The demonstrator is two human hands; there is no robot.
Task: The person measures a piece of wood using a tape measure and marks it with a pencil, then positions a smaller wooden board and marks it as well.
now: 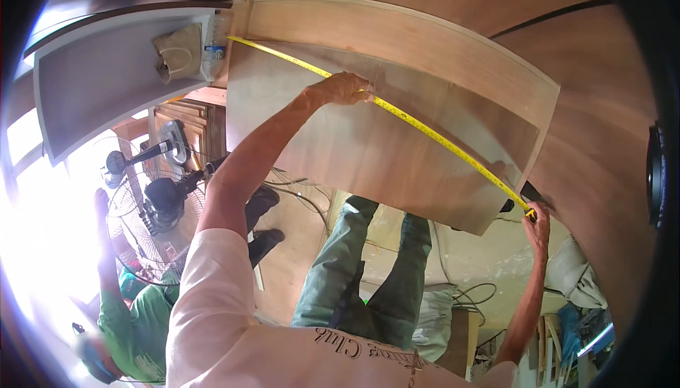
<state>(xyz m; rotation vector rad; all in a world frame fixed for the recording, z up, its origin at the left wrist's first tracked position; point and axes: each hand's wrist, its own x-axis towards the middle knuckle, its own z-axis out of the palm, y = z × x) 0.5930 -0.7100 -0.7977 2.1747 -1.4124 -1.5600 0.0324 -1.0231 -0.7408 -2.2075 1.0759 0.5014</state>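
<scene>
Pinched between the fingers of the right hand [538,226], at the lower right of the frame, is one end of a yellow tape measure [397,110]; the fingers are closed on the blade where it meets the lower right corner of a plywood panel [368,154]. The left hand [343,88], at upper centre, is pressed down on the blade part-way along, fingers curled over it; whether the blade is gripped or only held flat cannot be told. The tape is stretched diagonally across the panel face, from the upper left corner to the lower right corner.

Handling, as judged: the blade is thin, springy steel, light, liable to kink or snap back if released; it is best held near the ends and pressed flat at mid-span. The panel appears stiff and flat, awkward by area more than by weight.

Count: one tape, one panel, two hands on it. Below the panel, two legs in green trousers [368,274] are seen. Farther off at the left of the frame, one standing fan [145,207] and one other person in a green shirt [134,328] are noted; at upper left, one folded cloth [178,51] and one clear bottle [215,44] are seen on a grey shelf [99,83].
</scene>
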